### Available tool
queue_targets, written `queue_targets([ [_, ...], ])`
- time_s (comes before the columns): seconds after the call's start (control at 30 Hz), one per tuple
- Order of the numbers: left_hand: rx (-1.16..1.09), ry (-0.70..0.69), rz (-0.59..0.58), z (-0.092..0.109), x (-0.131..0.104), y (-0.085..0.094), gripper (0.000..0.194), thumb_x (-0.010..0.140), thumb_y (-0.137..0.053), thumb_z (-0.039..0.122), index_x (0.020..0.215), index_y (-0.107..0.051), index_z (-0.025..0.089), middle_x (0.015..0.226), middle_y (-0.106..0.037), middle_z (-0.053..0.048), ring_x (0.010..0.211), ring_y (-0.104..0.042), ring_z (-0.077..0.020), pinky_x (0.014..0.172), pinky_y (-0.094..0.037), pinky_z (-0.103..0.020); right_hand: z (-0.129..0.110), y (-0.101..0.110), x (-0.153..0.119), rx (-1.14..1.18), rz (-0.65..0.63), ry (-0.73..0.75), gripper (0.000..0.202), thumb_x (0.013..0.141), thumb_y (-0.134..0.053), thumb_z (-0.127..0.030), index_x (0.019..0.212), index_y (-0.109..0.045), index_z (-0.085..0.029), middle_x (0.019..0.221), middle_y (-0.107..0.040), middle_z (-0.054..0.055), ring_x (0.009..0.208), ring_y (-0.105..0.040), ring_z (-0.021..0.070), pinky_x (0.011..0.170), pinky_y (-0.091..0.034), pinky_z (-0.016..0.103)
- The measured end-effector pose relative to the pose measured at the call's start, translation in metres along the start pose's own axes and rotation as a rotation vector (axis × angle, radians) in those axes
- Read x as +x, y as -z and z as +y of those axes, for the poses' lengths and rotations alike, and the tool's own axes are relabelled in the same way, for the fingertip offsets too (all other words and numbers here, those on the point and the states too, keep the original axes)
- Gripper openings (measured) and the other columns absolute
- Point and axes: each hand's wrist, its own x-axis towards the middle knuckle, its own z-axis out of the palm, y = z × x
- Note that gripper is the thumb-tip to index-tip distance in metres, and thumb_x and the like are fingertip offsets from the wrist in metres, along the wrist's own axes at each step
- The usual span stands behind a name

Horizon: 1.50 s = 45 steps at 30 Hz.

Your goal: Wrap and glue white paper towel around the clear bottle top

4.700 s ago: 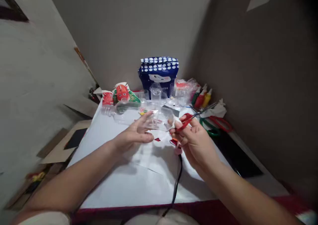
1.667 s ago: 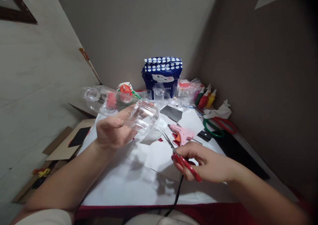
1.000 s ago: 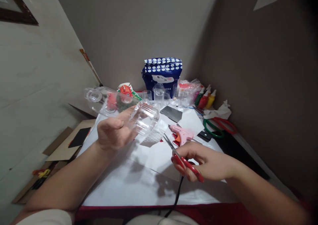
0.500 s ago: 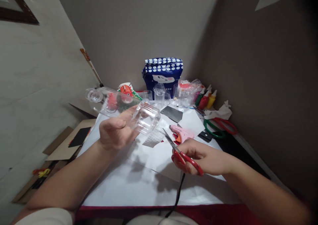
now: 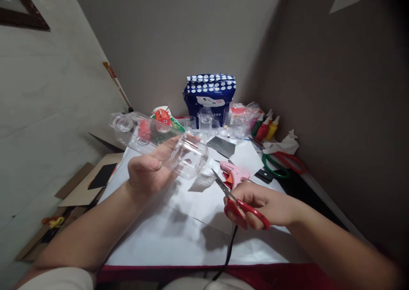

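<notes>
A clear plastic bottle lies slanted across my left hand, its neck toward the left and its base toward the right. My fingers run behind it, partly seen through the plastic, with the thumb in front. In my right hand is a pair of red-handled scissors, fingers through the loops. The scissor blades are slightly apart and point up and left, clear of the bottle's base. Just behind the scissors a pink glue gun lies on the white-covered table.
A blue bag stands at the back, with clear plastic pieces before it. Paint bottles and large scissors with green and red handles are at the right. A black cord crosses the front edge. Cardboard leans at left.
The scissors in my right hand have shifted slightly right and down. The bottle's base end has tipped a little right and lower, with my left hand nearly in place.
</notes>
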Motion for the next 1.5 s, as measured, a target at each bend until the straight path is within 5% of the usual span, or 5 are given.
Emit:
queue_targets([
  [0.23, 0.022, 0.028, 0.002, 0.001, -0.001, 0.001, 0.072, 0.044, -0.055, 0.02, 0.115, -0.066, 0.012, 0.119, -0.07, -0.007, 0.11, -0.061, -0.0253, 0.089, -0.047, -0.032, 0.01, 0.001, -0.009, 0.046, -0.039, -0.041, 0.054, 0.07, -0.073, -0.063, 0.069, -0.05, -0.014, 0.064, -0.048, -0.003, 0.052, -0.038, 0.005, 0.047, -0.03, 0.017],
  [0.6, 0.026, 0.036, -0.023, 0.002, -0.002, -0.002, 0.072, 0.042, -0.053, 0.018, 0.113, -0.068, 0.014, 0.119, -0.069, -0.007, 0.105, -0.06, -0.0253, 0.086, -0.047, -0.034, 0.015, 0.0, -0.008, 0.168, -0.092, -0.001, 0.067, 0.065, -0.069, -0.075, 0.067, -0.057, -0.01, 0.056, -0.053, -0.001, 0.044, -0.041, 0.0048, 0.041, -0.03, 0.017],
  [1.5, 0.06, 0.036, -0.037, 0.005, -0.005, -0.008, 0.072, 0.042, -0.052, 0.02, 0.112, -0.068, 0.013, 0.12, -0.068, -0.009, 0.104, -0.061, -0.0267, 0.089, -0.045, -0.037, 0.01, -0.012, -0.004, 0.095, -0.054, -0.04, 0.061, 0.068, -0.071, -0.071, 0.063, -0.051, -0.013, 0.054, -0.047, -0.005, 0.045, -0.036, 0.0031, 0.041, -0.029, 0.015],
])
